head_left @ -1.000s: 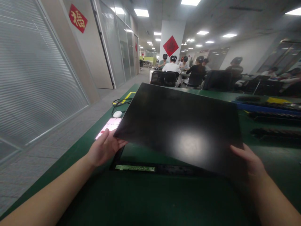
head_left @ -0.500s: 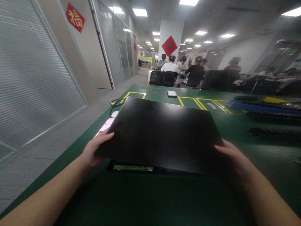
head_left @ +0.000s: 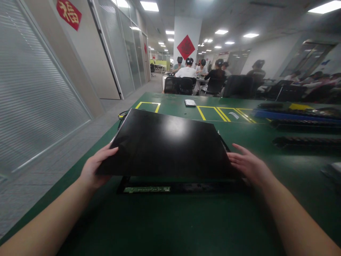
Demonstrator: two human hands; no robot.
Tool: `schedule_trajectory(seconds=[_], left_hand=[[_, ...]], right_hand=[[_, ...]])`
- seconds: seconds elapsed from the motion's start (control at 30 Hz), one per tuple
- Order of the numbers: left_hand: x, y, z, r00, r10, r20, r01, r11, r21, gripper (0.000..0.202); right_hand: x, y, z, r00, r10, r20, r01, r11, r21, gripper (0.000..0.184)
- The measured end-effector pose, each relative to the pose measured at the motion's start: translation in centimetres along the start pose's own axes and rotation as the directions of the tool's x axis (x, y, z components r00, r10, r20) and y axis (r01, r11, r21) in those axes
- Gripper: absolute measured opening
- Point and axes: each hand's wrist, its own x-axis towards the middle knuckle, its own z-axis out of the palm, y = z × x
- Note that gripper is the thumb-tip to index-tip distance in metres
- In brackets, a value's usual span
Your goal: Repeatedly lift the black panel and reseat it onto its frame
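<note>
Nearest: green counter (head_left: 170, 227), in front of the black panel (head_left: 165, 149). Under the panel's near edge, a black frame (head_left: 207, 187) lay on the counter, green circuit strip (head_left: 147, 189) showing at its left. Left grip (head_left: 94, 167) pinched the panel's left near corner, thumb on top, fingers below. Right grip (head_left: 252, 165) was spread: fingers against the panel's right edge, thumb raised clear. Panel was over the frame, near edge lifted off it; contact at the far edge could not be told. Beyond the panel were yellow tape (head_left: 201, 113) and a small white box (head_left: 190, 103). Well past it, seated people (head_left: 186, 72) and a red paper diamond (head_left: 185, 47) on a pillar (head_left: 188, 26).
</note>
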Motion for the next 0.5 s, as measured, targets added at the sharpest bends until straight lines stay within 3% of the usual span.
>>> schedule_trajectory(seconds=[0.2, 0.5], left_hand=[[-0.5, -0.7, 0.9, 0.995, -0.012, 0.095, 0.006, 0.998, 0.07, 0.05], [0.0, -2.4, 0.5, 0.986, -0.062, 0.154, 0.043, 0.992, 0.121, 0.049]], right_hand=[[-0.2, -0.5, 0.6, 0.983, -0.08, -0.164, 0.046, 0.978, -0.202, 0.087], [-0.1, -0.4, 0.9, 0.963, -0.115, -0.244, 0.011, 0.92, -0.391, 0.083]])
